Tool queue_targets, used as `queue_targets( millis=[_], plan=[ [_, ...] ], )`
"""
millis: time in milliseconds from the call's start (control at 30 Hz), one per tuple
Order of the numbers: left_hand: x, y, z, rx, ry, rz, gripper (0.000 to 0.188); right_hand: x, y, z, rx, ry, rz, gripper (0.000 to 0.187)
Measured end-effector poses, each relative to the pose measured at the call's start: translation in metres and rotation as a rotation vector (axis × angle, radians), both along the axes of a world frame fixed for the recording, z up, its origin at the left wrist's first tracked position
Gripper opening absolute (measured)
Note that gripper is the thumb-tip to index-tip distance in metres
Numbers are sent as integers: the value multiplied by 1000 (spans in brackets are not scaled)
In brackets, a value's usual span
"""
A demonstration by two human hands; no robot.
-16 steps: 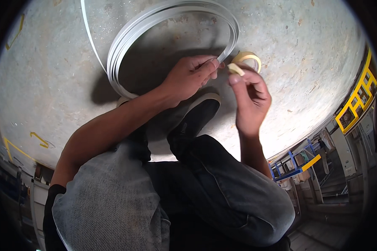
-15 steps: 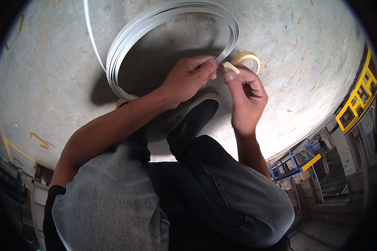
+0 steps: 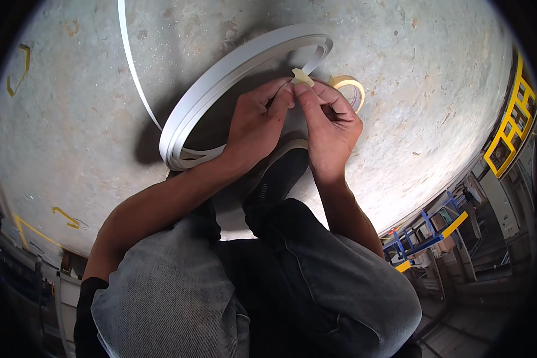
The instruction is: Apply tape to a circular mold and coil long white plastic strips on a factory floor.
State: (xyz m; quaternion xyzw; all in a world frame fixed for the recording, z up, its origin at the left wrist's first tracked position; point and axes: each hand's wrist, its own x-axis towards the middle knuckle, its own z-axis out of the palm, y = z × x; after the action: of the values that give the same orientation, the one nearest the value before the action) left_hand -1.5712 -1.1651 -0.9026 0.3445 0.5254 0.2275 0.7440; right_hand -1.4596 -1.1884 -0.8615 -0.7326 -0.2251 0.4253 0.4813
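Observation:
A coil of flat white strip [image 3: 188, 116] stands tilted up from the concrete floor, its right side running down to my fingers. My left hand [image 3: 258, 122] is closed in a pinch on the coil, though the fingertips partly hide the grip. Right beside it, my right hand [image 3: 334, 134] pinches a short piece of pale yellow masking tape [image 3: 302, 77] between thumb and forefinger, against the strip. The fingertips of both hands touch or nearly touch. Just beyond my right hand lies a roll of masking tape [image 3: 358, 90], partly covered by that hand.
A loose white strip end [image 3: 129, 53] trails across the floor [image 3: 423, 89] at the left. My dark shoe [image 3: 280, 173] is under the hands. Yellow floor markings [image 3: 19, 71] show at the left; a yellow frame [image 3: 507, 134] and blue rack [image 3: 423, 235] stand at the right.
The coil has tilted and its loops sit closer together. Both hands have moved slightly left and come together, the right bringing the tape piece onto the strip by the left fingers.

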Motion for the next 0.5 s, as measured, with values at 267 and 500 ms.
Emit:
queue_targets(
  millis=[267, 500],
  plan=[
    [0, -6, -5, 21, 157, -62, 32, -1, 7, 3, -25, 31, -59, 11],
    [4, -9, -4, 143, 109, -70, 33, -7, 9, -8, -67, 22, -215, 12]
  ],
)
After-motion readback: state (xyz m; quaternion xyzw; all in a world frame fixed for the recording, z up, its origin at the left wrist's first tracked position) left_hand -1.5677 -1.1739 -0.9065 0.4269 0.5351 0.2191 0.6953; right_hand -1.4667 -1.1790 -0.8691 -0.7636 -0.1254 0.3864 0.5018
